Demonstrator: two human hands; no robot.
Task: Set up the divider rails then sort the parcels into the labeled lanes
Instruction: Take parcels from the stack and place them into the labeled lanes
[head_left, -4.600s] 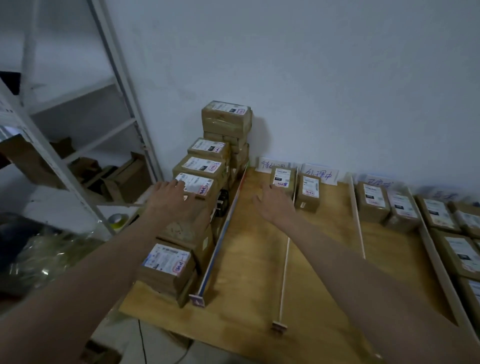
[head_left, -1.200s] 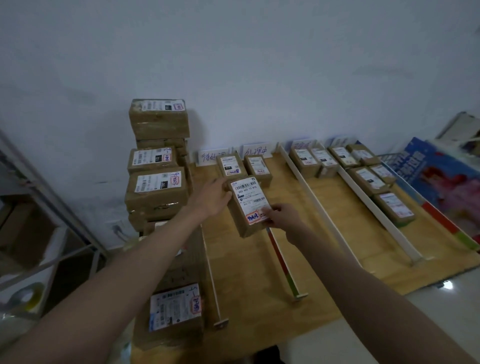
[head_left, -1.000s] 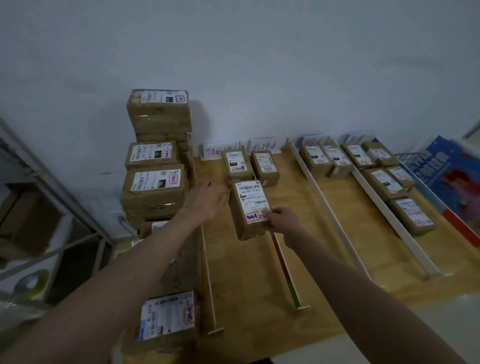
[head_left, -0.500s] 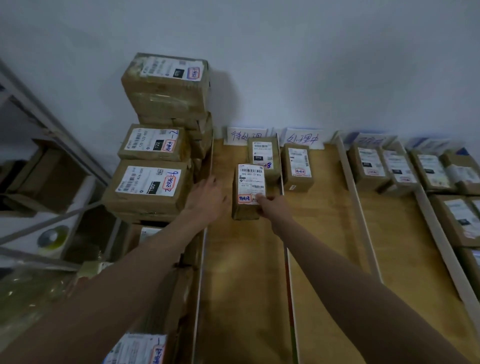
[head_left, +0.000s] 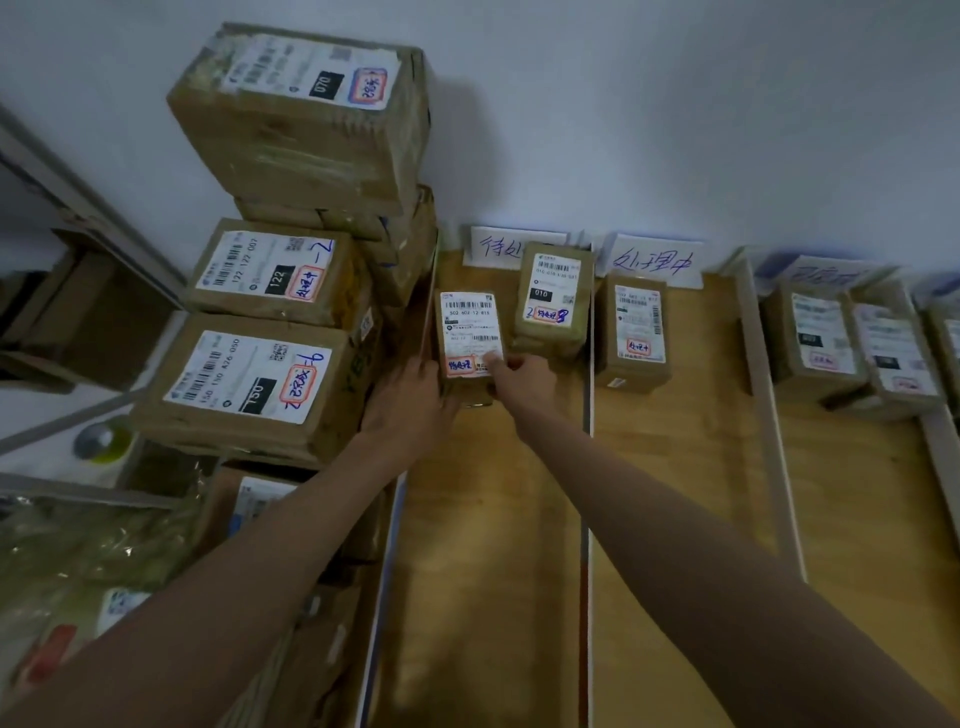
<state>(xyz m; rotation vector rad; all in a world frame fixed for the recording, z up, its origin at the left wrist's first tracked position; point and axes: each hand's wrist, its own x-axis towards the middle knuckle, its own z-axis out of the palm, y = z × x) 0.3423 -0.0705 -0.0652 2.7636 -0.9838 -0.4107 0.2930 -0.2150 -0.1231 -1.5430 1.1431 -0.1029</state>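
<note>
- So, both your hands were on 1 small parcel (head_left: 470, 338) in the leftmost lane of the wooden board (head_left: 488, 571).
- Your left hand (head_left: 410, 400) sat at the parcel's near-left corner, fingers curled against its side; how tight the grip was, I could not tell.
- Your right hand (head_left: 522, 376) pinched the near-right corner, thumb on the shipping label beside the red-boxed marking.
- The parcel lay flat, label up, just left of a second parcel (head_left: 553, 301) marked 010, touching or nearly touching it.
- Both sat in front of the handwritten lane card (head_left: 498, 249) against the wall.
- A divider rail (head_left: 588, 467) ran down the lane's right edge; beyond it, a third parcel (head_left: 636, 332) lay below the next lane card (head_left: 654, 260).
- Another white rail (head_left: 769, 415) bounded that lane, with more parcels (head_left: 852, 343) past it, blurred.
- Unsorted boxes (head_left: 249, 379) were stacked left of the board, 3 labels visible: 070, 122, 150.
</note>
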